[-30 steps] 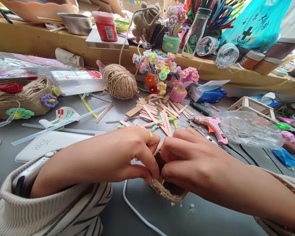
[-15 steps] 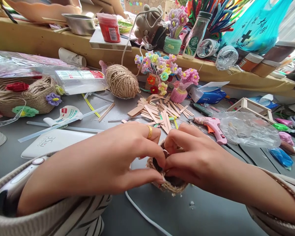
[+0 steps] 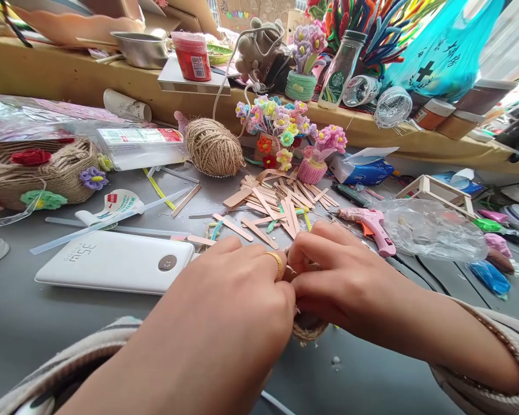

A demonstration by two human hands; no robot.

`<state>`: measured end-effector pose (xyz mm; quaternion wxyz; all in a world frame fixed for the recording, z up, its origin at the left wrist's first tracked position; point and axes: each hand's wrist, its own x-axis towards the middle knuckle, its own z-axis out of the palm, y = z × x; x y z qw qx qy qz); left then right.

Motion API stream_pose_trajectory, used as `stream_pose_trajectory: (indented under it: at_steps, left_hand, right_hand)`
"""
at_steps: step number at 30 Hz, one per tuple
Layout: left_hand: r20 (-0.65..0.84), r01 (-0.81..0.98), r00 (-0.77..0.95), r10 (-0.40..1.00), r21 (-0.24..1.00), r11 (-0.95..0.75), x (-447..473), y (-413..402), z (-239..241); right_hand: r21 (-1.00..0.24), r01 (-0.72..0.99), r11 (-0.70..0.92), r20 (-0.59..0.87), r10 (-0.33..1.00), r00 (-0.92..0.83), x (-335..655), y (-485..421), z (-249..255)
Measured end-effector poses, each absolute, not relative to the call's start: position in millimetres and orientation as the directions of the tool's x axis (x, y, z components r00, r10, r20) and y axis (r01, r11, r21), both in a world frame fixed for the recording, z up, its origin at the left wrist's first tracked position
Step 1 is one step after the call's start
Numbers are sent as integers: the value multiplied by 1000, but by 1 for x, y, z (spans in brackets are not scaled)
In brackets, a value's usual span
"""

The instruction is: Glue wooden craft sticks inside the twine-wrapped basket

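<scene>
A small round basket of brown twine (image 3: 310,333) sits low between my two hands, with mostly its near rim and part of its dark inside showing. My left hand (image 3: 237,294), a gold ring on one finger, is curled closed over the basket's left side and hides it; its fingertips are out of sight. From the right, my right hand (image 3: 337,271) reaches into the opening with fingers bent and pinched together. Whatever lies between those fingertips is hidden. Both hands meet at the basket.
Wooden craft sticks (image 3: 285,202) lie scattered behind the hands. A pink hot glue gun (image 3: 374,227) rests to the right, a white power bank (image 3: 121,262) to the left. Farther back are a ball of twine (image 3: 215,147), fuzzy-wire flowers (image 3: 281,124) and a cloth-covered ledge (image 3: 69,78).
My left hand has turned over and moved forward, its thumb and finger now curled out of sight over the basket. More of the power bank shows. My right hand stays nearly in place.
</scene>
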<state>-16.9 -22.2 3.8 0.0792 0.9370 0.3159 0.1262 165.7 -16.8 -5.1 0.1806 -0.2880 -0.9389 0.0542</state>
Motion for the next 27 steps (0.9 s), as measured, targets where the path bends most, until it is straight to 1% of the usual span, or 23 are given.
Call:
stream_pose_trajectory:
  at_steps: [4, 7, 10, 15, 20, 27]
  left_hand:
    - [181, 586, 762, 621, 214, -781, -18, -27, -2]
    - [179, 599, 747, 640, 235, -765, -17, -29, -3]
    - [179, 595, 744, 644, 260, -760, -15, -30, -3]
    - [186, 584, 748, 637, 270, -765, -15, -32, -1]
    - [224, 600, 723, 653, 265, -755, -15, -33, -3]
    - [280, 606, 713, 643, 216, -766, -15, -33, -5]
  right_hand:
    - [-205, 520, 829, 305, 559, -771, 164, -17, -3]
    - [-193, 528, 827, 305, 562, -769, 164, -19, -2]
    - [-159, 547, 822, 302, 568, -765, 164, -22, 0]
    - [-100, 575, 812, 311, 575, -757, 164, -24, 1]
    - [-82, 577, 812, 334, 568, -752, 163, -25, 1]
    - [-79, 600, 796, 343, 587, -734, 161, -29, -2]
